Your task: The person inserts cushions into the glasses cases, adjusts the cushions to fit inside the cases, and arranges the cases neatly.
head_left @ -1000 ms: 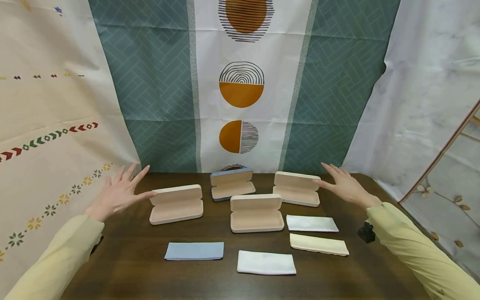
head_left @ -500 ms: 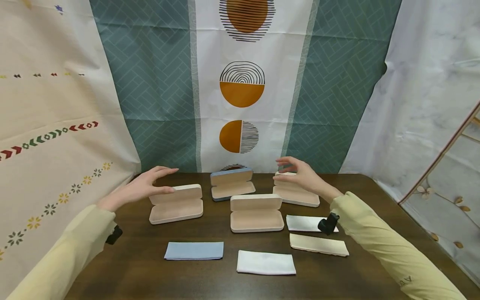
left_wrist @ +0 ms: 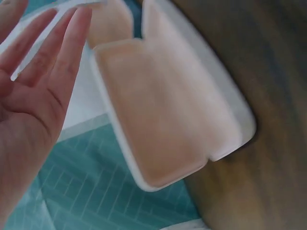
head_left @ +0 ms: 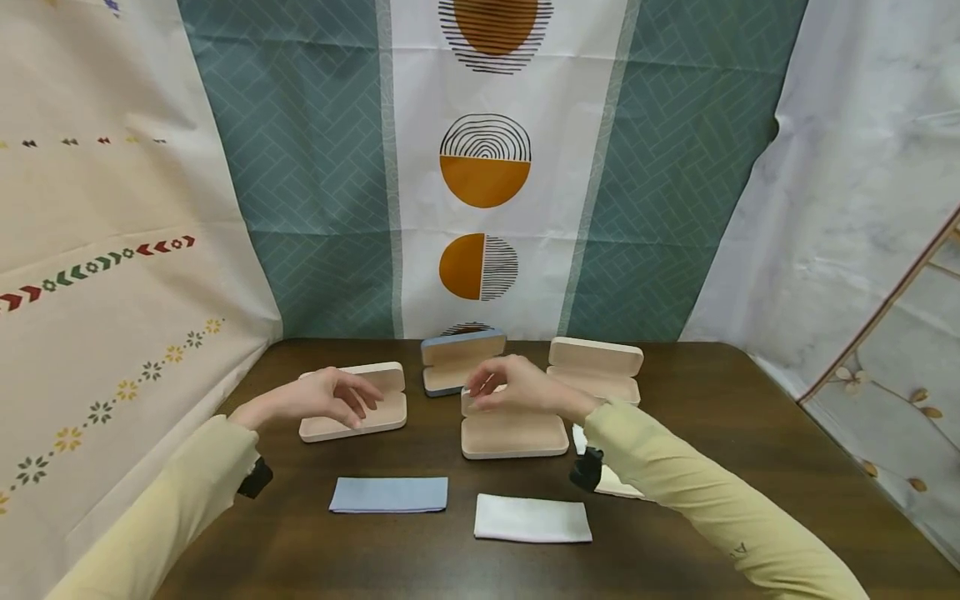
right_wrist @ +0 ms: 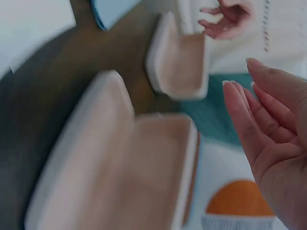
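My left hand (head_left: 330, 398) hovers over the left white glasses case (head_left: 386, 412), fingers loosely bent and holding nothing. In the left wrist view its fingers (left_wrist: 50, 57) spread beside an opened case (left_wrist: 153, 115) with a pale pink lining. Over the lid of the middle white glasses case (head_left: 514, 440) hangs my right hand (head_left: 517, 385), also without anything in it. The right wrist view shows its thumb and fingertips apart. Behind it stands a blue glasses case (head_left: 442, 375), partly covered by the hand. Another white glasses case (head_left: 596, 358) lies opened at the back right.
A folded blue cloth (head_left: 388, 495) and a folded white cloth (head_left: 532, 518) lie in front on the dark table (head_left: 300, 550). A cream cloth (head_left: 618, 485) and a second white cloth (head_left: 579, 437) are mostly hidden under the right sleeve. Patterned curtains hang behind.
Both hands have come inward from the outer sides and lowered over the cases. The right hand has crossed from the back right case to the middle one. Cases and cloths stay put.
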`<state>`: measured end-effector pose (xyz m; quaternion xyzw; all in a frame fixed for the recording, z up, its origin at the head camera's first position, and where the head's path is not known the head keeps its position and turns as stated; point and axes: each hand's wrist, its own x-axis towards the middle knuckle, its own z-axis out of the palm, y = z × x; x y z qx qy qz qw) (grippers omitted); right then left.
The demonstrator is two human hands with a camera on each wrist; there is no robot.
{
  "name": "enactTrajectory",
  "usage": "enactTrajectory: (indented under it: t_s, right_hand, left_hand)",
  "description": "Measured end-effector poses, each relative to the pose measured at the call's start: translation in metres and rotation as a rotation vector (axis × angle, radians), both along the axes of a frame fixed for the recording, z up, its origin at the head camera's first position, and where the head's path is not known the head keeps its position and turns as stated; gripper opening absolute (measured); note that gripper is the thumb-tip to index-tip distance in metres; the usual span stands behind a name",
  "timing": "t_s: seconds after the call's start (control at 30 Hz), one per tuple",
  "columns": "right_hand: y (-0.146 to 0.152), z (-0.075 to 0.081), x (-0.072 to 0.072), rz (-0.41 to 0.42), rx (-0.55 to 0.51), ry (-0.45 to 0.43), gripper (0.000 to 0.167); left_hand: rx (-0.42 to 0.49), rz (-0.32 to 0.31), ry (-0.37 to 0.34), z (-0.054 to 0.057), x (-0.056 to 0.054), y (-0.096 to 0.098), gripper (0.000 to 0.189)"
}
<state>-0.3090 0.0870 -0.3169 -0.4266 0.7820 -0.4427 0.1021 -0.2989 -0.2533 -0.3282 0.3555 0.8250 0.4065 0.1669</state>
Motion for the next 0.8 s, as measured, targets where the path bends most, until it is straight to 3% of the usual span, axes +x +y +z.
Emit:
enactTrajectory:
  t_s: [0.2,0.5,0.67,0.8]
  right_hand:
    - [-0.025,-0.028,0.008,0.074,0.095,-0.129,0.021]
    - [-0.053,-0.059,0.013,0.06,0.26,-0.034,0.023]
    - [-0.064,-0.068,0.018,0.049,0.364,0.067,0.024]
    - [-0.068,-0.074,0.022,-0.009,0.425,0.053,0.024]
  left_hand:
    - [-0.015,-0.076,-0.087,-0.027,0.002,0.002,0.039]
    - [-0.025,-0.129,-0.173,-0.047,0.007,-0.001,0.032]
    - [-0.049,-0.102,-0.184,-0.055,0.011,-0.007,0.031]
    - [-0.064,-0.091,-0.179,-0.06,0.013,-0.01,0.029]
